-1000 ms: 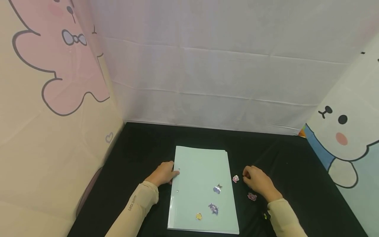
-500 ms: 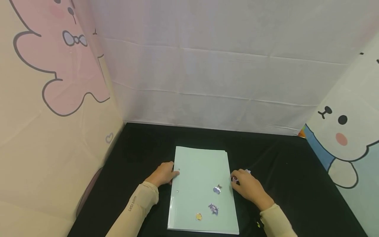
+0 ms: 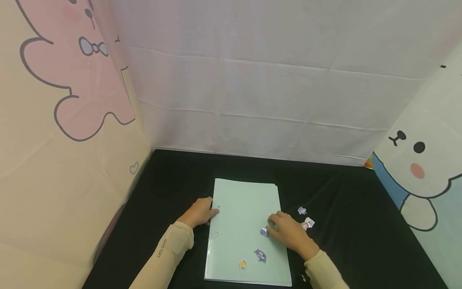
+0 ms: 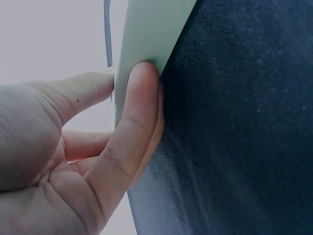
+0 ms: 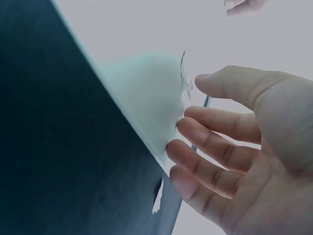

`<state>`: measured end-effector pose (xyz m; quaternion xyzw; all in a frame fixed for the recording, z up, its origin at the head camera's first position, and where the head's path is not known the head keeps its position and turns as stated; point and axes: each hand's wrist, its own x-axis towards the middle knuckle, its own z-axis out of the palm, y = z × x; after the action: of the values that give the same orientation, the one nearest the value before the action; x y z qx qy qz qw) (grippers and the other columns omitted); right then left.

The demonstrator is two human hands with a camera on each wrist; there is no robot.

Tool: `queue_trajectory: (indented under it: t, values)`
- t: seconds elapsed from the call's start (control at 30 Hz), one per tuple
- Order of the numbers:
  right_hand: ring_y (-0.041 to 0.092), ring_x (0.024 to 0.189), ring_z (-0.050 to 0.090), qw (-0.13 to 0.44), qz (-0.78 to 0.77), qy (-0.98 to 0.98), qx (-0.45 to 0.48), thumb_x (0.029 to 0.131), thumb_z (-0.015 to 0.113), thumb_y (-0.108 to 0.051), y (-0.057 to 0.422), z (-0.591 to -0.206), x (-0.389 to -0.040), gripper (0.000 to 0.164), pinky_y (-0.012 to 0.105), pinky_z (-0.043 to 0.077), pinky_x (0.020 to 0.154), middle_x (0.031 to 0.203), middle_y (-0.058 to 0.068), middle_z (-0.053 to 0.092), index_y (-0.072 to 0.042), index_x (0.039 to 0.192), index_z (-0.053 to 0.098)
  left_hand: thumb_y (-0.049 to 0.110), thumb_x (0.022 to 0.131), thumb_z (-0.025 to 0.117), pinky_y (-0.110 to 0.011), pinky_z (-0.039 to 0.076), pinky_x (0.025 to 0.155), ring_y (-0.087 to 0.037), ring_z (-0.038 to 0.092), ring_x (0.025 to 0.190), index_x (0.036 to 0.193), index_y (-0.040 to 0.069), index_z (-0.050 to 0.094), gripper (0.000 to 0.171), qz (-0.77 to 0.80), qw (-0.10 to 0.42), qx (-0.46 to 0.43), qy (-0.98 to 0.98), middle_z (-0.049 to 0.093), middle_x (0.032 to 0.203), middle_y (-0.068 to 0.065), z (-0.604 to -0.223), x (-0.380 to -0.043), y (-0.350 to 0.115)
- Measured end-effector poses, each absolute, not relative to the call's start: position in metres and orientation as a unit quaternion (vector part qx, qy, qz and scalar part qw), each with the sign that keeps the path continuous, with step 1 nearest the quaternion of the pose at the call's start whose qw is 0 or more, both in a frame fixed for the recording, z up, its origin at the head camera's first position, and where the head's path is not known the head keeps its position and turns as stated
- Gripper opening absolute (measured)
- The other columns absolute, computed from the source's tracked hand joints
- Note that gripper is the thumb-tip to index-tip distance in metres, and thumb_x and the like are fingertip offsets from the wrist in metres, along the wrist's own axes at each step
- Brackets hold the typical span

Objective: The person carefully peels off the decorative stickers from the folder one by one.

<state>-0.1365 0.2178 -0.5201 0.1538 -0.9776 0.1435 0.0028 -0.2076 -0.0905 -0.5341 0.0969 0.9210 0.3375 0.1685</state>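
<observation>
A pale green folder [image 3: 242, 208] lies on a black cloth. My left hand [image 3: 197, 211] grips its left edge, the thumb on top near a small rivet. In the left wrist view, a finger [image 4: 142, 103] presses against the folder's side face. My right hand [image 3: 288, 233] is over the folder's right part, by a shiny purple cut-out piece [image 3: 264, 231] that it partly covers. The right wrist view shows its fingers [image 5: 215, 139] loosely bent and apart, with nothing between thumb and fingers. Lower on the folder lie another purple piece [image 3: 260, 255] and a small yellow piece [image 3: 242, 264].
Right of the folder, a pale purple piece [image 3: 302, 210] and a pink-white piece [image 3: 308, 223] lie on the black cloth [image 3: 346, 216]. A pale curtain [image 3: 231, 92] closes off the back. Printed cloths with cartoon animals hang at the left and right sides.
My right hand has moved left from beside the folder to over its right part. Two pieces on the cloth, earlier covered by it, now show. My left hand stays put.
</observation>
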Motion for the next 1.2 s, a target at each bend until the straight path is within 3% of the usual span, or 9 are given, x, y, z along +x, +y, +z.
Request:
queue_trajectory:
  t: [0.33,0.6,0.83,1.2]
  values:
    - [0.008,0.068,0.049,0.02,0.139,-0.976,0.167,0.082,0.083,-0.02,0.215,-0.526,-0.136,0.017,0.03,0.046,0.06,0.08,-0.01,0.052,-0.016,0.087,0.067,0.018,0.096,0.07,-0.031,0.047,0.056,-0.016,0.058,0.053,0.104,-0.001,0.058,0.024,0.338,0.171,0.098,0.92,0.054,0.069,-0.007,-0.534,-0.207,-0.09]
    - [0.007,0.064,0.044,0.011,0.156,-0.971,0.181,0.085,0.074,-0.01,0.217,-0.523,-0.139,0.018,0.027,0.042,0.057,0.072,-0.011,0.048,-0.018,0.078,0.059,0.019,0.097,0.069,-0.031,0.047,0.057,-0.016,0.058,0.054,0.105,-0.001,0.058,0.024,0.335,0.176,0.095,0.921,0.055,0.07,-0.007,-0.532,-0.206,-0.089]
    - [0.008,0.065,0.045,-0.018,0.183,-0.97,0.159,0.088,0.072,-0.008,0.223,-0.517,-0.142,0.016,0.027,0.042,0.058,0.072,-0.009,0.049,-0.016,0.079,0.06,0.019,0.097,0.069,-0.031,0.048,0.058,-0.016,0.059,0.055,0.106,-0.001,0.057,0.025,0.332,0.177,0.095,0.921,0.055,0.071,-0.007,-0.531,-0.208,-0.088]
    - [0.011,0.058,0.047,-0.06,0.207,-0.974,0.069,0.093,0.07,-0.016,0.293,-0.506,-0.139,0.015,0.031,0.041,0.052,0.069,-0.005,0.05,-0.015,0.082,0.059,0.019,0.097,0.069,-0.031,0.048,0.058,-0.016,0.059,0.054,0.106,-0.001,0.058,0.025,0.342,0.174,0.102,0.918,0.055,0.071,-0.006,-0.531,-0.207,-0.09]
